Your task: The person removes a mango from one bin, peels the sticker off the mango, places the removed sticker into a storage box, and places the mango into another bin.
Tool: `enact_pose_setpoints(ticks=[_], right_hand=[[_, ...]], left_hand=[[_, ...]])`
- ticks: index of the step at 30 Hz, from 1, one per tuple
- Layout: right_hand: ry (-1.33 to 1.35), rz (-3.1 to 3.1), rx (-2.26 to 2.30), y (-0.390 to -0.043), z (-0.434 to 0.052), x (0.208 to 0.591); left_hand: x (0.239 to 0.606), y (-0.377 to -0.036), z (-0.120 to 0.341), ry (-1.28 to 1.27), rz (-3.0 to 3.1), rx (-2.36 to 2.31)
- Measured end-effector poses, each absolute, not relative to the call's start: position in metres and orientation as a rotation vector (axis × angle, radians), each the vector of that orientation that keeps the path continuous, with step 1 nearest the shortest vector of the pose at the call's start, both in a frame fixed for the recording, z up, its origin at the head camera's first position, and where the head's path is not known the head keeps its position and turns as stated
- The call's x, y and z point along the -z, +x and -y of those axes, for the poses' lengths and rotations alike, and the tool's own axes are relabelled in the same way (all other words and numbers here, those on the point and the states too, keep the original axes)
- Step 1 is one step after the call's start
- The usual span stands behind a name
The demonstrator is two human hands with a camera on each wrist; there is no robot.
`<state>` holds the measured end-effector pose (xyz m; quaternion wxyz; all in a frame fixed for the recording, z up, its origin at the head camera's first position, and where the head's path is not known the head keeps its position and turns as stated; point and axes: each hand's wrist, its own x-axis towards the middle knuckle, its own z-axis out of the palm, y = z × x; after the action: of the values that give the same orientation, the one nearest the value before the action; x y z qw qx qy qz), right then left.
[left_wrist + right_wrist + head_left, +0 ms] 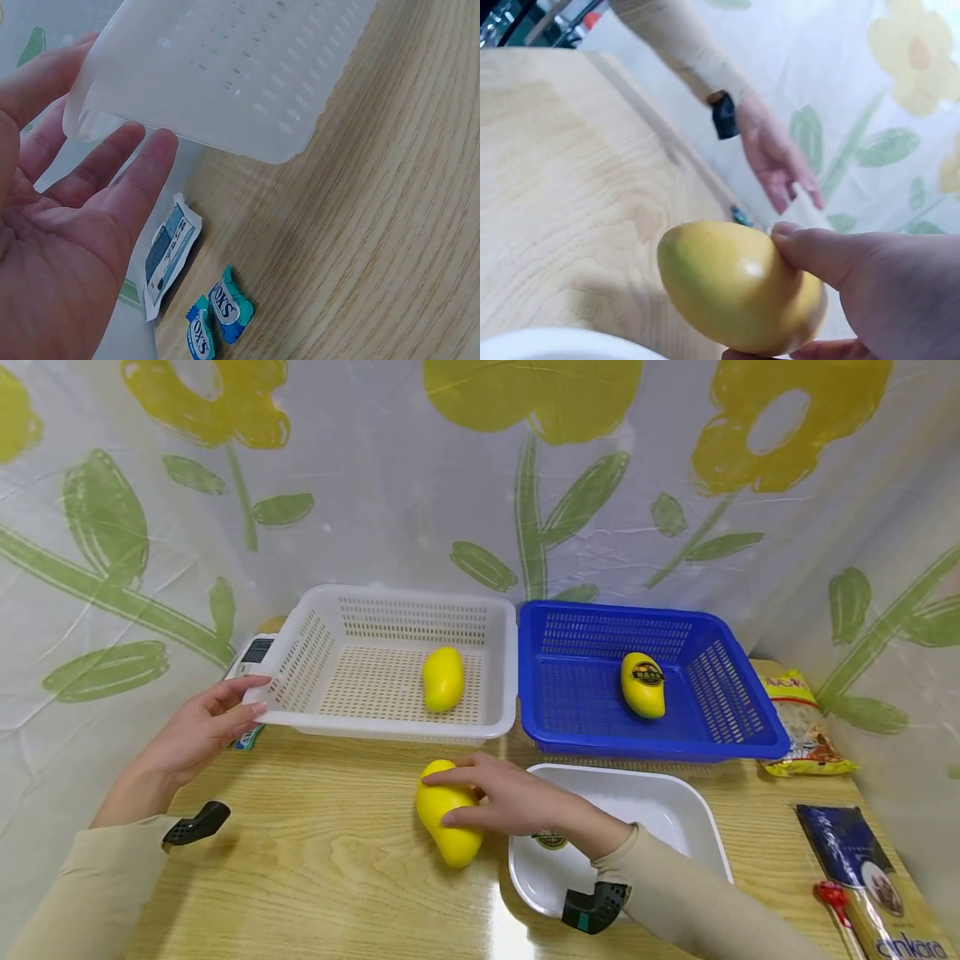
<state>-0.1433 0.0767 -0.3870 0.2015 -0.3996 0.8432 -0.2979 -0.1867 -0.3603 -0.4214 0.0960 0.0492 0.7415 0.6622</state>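
The left hand (pixel 197 732) lay open, its straight fingers touching the corner of the white basket (pixel 390 602), a perforated plastic tub already holding one mango (pixel 442 678). The right hand (pixel 510 797) curled round a smooth, glossy yellow mango (pixel 448 835) on the wood-grain table (pixel 315 860), just left of a white tray (pixel 675 802). Beyond it, the blue basket (pixel 742 710) held another mango; sorting looked partly done.

Your left hand (pixel 197 735) reaches forward near the table's left edge, palm open, fingers straight and relaxed. Your right hand (pixel 510 799) lies toward the table's middle, fingers and thumb curled in a grip, wrist angled leftward.
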Motion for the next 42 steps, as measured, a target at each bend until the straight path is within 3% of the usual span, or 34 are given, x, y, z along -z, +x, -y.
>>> enact_pose_setpoints(ticks=[14,25,34,42], right_hand=[[-0.785,-2.335,1.337,-0.118,-0.140,0.375],[-0.727,-2.423,1.561,-0.114,-0.157,0.356],[-0.649,-2.521,1.564,-0.147,-0.145,0.330],[-0.828,-2.705,1.386,-0.206,-0.106,0.328]], left_hand=[[0.418,-0.186,0.356,0.113,-2.306,-1.867],[0.424,-0.185,0.358,0.127,-2.377,-1.849],[0.424,-0.186,0.358,0.171,-2.267,-1.992],[0.423,-0.189,0.353,0.081,-2.341,-1.907]])
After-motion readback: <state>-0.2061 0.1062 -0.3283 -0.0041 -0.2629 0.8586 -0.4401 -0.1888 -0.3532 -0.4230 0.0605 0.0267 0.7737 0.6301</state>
